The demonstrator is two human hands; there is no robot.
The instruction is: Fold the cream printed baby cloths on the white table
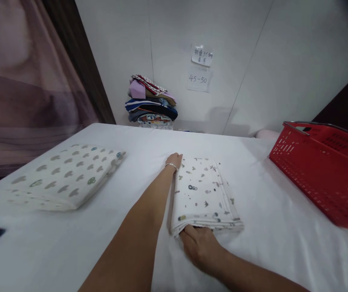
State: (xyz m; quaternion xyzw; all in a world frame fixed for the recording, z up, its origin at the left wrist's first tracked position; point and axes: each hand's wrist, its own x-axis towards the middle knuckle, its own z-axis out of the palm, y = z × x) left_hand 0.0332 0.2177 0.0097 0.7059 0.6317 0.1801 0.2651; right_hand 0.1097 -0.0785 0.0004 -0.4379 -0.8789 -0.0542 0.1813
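Head view: right grip [201, 249] clasped folded printed cloth [198, 194] by its near edge; left grip [174, 161] touched its far-left corner, closure unclear; cloth lay between both, short of the desk's [142, 162] far edge.

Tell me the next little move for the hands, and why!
Perhaps lift the left edge of the rectangular, folded white patterned cloth: the left hand is at its far left corner, and the right hand is at its near edge, close to the left corner.

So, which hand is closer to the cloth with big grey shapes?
Left. The left hand is to the right of the grey-patterned cloth, at the far left corner of the other folded cloth. The right hand is farther off, at that other cloth's near edge.
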